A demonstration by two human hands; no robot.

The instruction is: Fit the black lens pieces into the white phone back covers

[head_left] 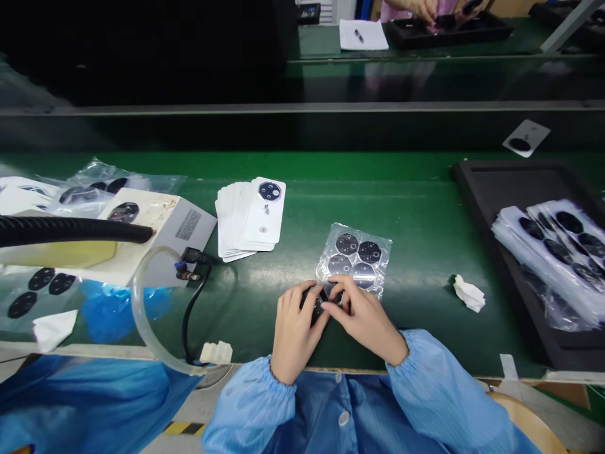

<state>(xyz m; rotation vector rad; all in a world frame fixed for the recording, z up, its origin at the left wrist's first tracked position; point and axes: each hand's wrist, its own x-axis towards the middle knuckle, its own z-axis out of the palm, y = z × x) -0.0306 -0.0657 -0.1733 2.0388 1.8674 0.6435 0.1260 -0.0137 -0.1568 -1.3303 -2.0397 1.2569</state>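
Both hands close in a narrow grip on a small dark piece (324,299), the fingers of each curled over it from either side so that most of it is hidden and its exact form can't be made out. The left hand (295,331) and right hand (363,315) nearly meet, with the right hand's fingers (341,291) reaching over from the right. Both forearms angle inward from the near edge of the green workbench (406,208), in light blue elasticated sleeves (439,391).

The hands sit at the near edge of a clear plastic sheet (353,258) holding four dark discs, and the fingertips touch or overlap it. Left of the sheet lies a fanned stack of white cards (248,217). To its right is a crumpled white tissue (469,293), and beyond that a black tray (477,189) holding more plastic sheets (548,252). Far beyond the sheet, another person's hands (423,7) work over a black tray (447,30).
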